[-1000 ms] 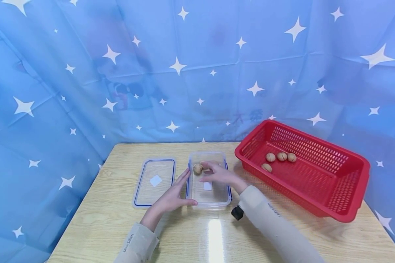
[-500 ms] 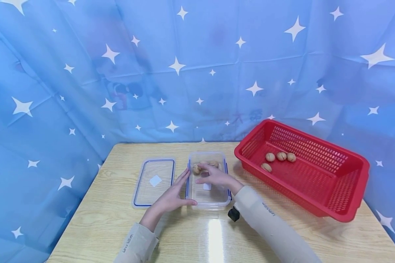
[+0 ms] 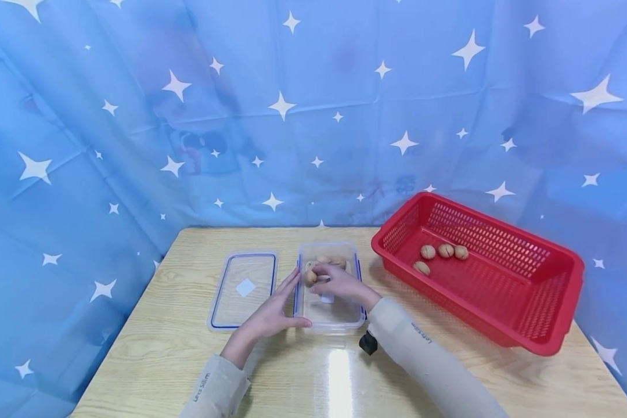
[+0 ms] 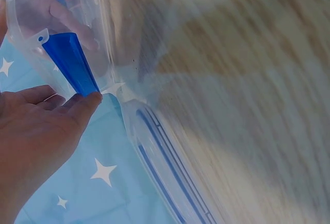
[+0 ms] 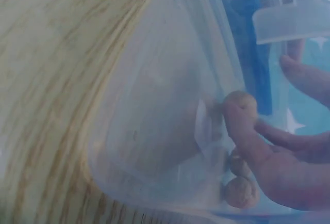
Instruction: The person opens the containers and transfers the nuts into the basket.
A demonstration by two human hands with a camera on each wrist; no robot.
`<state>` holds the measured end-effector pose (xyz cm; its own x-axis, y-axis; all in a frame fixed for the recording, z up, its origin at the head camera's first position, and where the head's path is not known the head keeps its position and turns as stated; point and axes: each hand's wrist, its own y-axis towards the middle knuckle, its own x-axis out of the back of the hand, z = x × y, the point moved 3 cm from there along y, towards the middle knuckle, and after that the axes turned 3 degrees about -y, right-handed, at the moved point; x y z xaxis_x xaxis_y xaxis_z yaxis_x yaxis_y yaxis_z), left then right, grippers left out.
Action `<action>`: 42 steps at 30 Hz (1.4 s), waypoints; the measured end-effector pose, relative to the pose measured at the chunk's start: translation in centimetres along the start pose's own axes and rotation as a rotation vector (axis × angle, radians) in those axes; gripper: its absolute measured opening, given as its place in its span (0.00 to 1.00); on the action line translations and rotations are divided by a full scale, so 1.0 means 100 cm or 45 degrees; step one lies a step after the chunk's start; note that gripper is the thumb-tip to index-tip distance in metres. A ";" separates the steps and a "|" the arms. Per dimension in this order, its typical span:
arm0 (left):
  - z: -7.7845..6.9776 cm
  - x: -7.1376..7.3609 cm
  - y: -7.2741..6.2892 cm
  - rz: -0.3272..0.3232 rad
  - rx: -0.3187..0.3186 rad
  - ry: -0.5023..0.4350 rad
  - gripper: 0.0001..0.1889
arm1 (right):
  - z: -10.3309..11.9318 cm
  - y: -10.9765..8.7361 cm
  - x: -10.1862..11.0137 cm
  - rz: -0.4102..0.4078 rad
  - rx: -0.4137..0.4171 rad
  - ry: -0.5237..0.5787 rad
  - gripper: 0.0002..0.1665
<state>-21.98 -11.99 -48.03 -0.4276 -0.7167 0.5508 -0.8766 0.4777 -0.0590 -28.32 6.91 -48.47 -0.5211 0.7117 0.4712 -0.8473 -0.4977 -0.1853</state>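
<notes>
My right hand (image 3: 339, 284) reaches into a clear plastic box (image 3: 321, 319) and pinches a walnut (image 5: 242, 104) between thumb and fingers, near the box's left wall. Behind that hand, more walnuts (image 3: 338, 261) lie at the box's far end, partly hidden by the fingers. The right wrist view has two other walnuts (image 5: 241, 192) through the clear plastic, beside the hand. Along the box's left side rests my left hand (image 3: 271, 313), fingers extended and thumb toward the near corner. Its fingertips touch the box beside a blue side clasp (image 4: 72, 61).
A clear lid (image 3: 227, 296) with a blue seal lies flat left of the box. To the right stands a red perforated basket (image 3: 480, 302) with several walnuts (image 3: 446, 250) inside. A small black object (image 3: 368, 342) shows beneath the right sleeve. A blue star-patterned curtain (image 3: 303, 133) hangs behind the table.
Inside the box, my right hand has shifted slightly left and nearer, and a walnut now shows at its fingertips. More walnuts behind it have come into view. My left hand stays on the box.
</notes>
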 end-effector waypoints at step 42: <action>-0.001 0.000 0.001 -0.013 -0.016 0.006 0.57 | 0.040 -0.021 0.076 -0.221 0.183 -0.048 0.22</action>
<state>-22.07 -11.90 -47.96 -0.4178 -0.7190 0.5555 -0.8778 0.4771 -0.0427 -30.08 11.44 -41.03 -0.3623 0.7753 0.5173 -0.8991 -0.4369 0.0251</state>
